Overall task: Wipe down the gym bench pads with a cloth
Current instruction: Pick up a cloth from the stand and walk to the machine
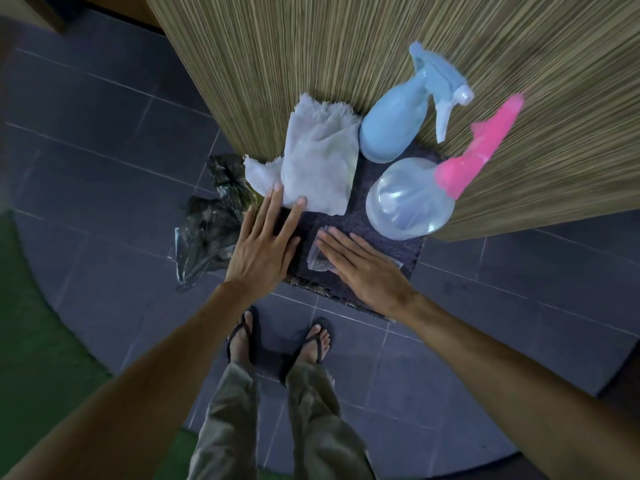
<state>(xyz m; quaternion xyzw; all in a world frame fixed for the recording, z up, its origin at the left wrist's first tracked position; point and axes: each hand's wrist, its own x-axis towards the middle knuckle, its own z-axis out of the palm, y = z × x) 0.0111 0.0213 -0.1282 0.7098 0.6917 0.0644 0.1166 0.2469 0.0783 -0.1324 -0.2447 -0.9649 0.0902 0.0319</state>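
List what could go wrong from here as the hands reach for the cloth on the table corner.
1. The grey cloth overhangs the table edge; the left hand, whose fingers only touch its hem, might drag it to the floor.
2. The clear bottle stands at the table's edge beside the right hand; a bump may tip it off.
3. The blue bottle touches the cloth, so a pull could topple it.

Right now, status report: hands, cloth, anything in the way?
Left hand open, fingertips on grey cloth. Right hand flat on dark mat. Two spray bottles beside cloth; no bench in view.
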